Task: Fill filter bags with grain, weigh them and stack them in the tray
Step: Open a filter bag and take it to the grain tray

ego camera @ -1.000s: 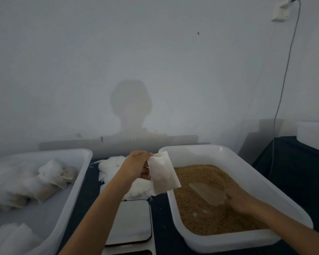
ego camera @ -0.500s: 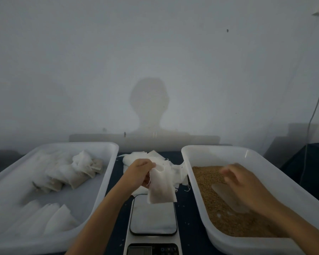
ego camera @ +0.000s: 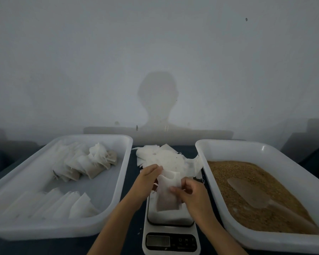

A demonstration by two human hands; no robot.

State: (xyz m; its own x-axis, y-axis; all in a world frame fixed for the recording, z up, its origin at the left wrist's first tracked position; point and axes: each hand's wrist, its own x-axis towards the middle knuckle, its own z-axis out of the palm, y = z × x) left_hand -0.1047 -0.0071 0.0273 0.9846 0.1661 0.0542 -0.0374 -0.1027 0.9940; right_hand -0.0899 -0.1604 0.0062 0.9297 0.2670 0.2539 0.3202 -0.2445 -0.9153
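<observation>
The filter bag (ego camera: pixel 168 195) hangs at the lower centre of the frame, directly above the platform of the scale (ego camera: pixel 170 218), and both of your hands are on it. Your left hand (ego camera: pixel 149 178) pinches its upper left edge, fingers curled onto the mouth. Your right hand (ego camera: pixel 192 192) grips its right side, thumb and fingers closed on the fabric. The lower half of the bag looks darker.

Change from the earlier frames: half a second ago your right hand was over the grain tray (ego camera: pixel 265 153) at the right of the frame, apart from the bag; it has since crossed to the centre and joined the left hand on the bag. The scoop (ego camera: pixel 247 194) now lies free on the grain (ego camera: pixel 234 173), blade toward the centre of the frame. The view has also shifted left, so the wall cable has left the frame.

Limits of visibility: whether the bag's bottom edge touches the scale platform cannot be determined. The scale's display is dim and unreadable. The scoop handle blurs into the grain toward the lower right. The pile of empty bags (ego camera: pixel 164 159) behind your hands is partly covered by them. In the left tray (ego camera: pixel 99 223), filled bags (ego camera: pixel 85 164) lie heaped at the back and a row stands at the front; individual counts are unclear in the low light.
</observation>
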